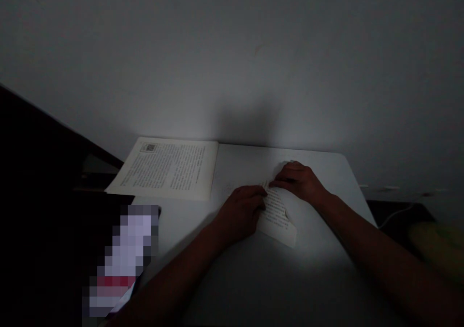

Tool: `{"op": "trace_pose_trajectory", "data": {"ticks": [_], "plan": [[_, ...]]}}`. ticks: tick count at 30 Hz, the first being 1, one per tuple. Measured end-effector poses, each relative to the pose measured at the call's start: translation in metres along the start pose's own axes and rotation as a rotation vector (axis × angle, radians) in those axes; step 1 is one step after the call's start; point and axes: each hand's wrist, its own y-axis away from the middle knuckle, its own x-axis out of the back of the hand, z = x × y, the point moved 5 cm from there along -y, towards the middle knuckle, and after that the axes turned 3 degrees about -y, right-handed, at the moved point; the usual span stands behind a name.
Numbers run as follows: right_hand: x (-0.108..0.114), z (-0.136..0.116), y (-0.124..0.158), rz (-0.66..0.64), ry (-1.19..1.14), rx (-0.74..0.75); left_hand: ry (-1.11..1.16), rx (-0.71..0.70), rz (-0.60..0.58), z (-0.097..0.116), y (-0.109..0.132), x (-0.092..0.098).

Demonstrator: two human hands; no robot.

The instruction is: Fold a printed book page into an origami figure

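Note:
A printed paper sheet (pixel 276 213), folded or torn to a narrow slanted shape, lies on the white table (pixel 311 278). My left hand (pixel 244 211) closes on its left edge, with the fingertips curled at the paper. At the sheet's upper end, my right hand (pixel 299 179) pinches the paper between thumb and fingers. Both hands sit close together, with the palms low over the table. A small notch or lifted flap shows on the sheet's right edge. The fingers partly hide its top.
Printed pages (pixel 170 170) with a square code lie at the table's back left. A lit phone (pixel 123 259), its screen blurred out, stands by the left edge. The wall (pixel 232 51) rises behind the table. A pale cable (pixel 395 215) runs at the right.

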Motion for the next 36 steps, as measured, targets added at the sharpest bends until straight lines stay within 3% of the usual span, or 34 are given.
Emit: {"op": "trace_pose_trajectory", "data": {"ticks": [25, 32, 36], "plan": [[0.01, -0.023, 0.038, -0.019, 0.057, -0.002, -0.027, -0.051, 0.04, 0.0, 0.002, -0.001], [0.009, -0.026, 0.013, 0.029, -0.007, -0.078, -0.033, -0.189, 0.035, -0.003, 0.005, -0.01], [-0.002, -0.026, 0.003, -0.026, 0.016, -0.053, -0.004, -0.24, 0.049, -0.003, 0.005, -0.006]]}}
